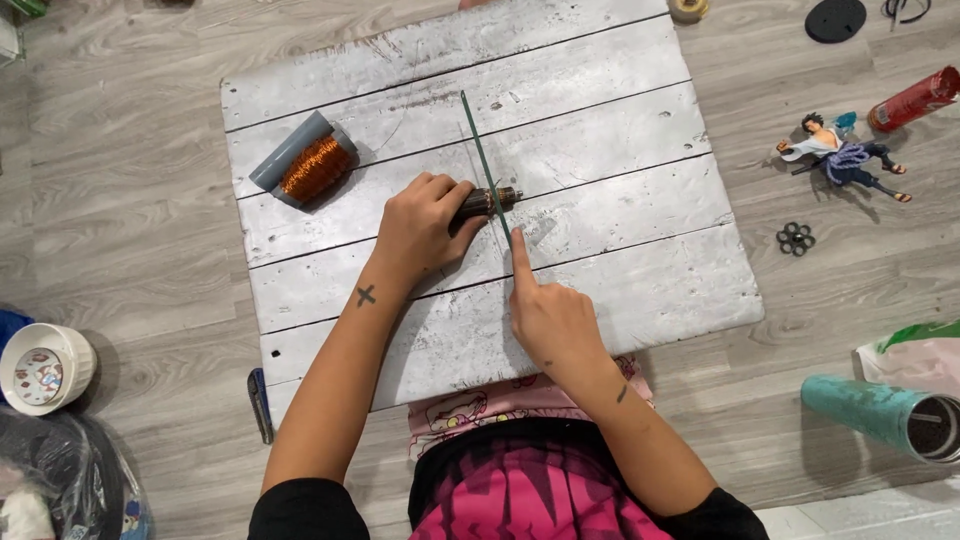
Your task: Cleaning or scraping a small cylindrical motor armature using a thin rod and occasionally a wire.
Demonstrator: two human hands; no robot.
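Top-down head view. White plank board (600, 200) lying on grey wood floor (120, 200), taken as landmark.

Left hand (418, 228) near board centre, fingers curled shut around small dark cylindrical part (490, 200) with coppery windings, part lying sideways on board, its end poking out to the right of the fingers. Small cross mark on left wrist.

Right hand (550, 320) just below and right of that part, index finger stretched forward, tip pressing on long thin green strip (485, 165); other fingers folded in. Strip running from upper middle of board diagonally down across the dark part to the index fingertip, touching part and finger.

Spool of copper wire (315, 165) with grey flanges at upper left of board, lying on its side, well apart from both hands.

Off the board, right side: small figurine (845, 155) in purple and white lying on floor, red can (915, 100) beyond it, small black ring cluster (796, 238) near board's right edge, black disc (835, 18) at upper right, teal tumbler (885, 412) lying lower right, tape roll (688, 8) just past board's top edge.

Off the board, left side: white bowl (42, 368) with pictured inside, dark plastic bag (70, 480) below it, blue-handled tool (260, 402) just beside board's lower left corner.

Pink patterned cloth (480, 405) at board's near edge.
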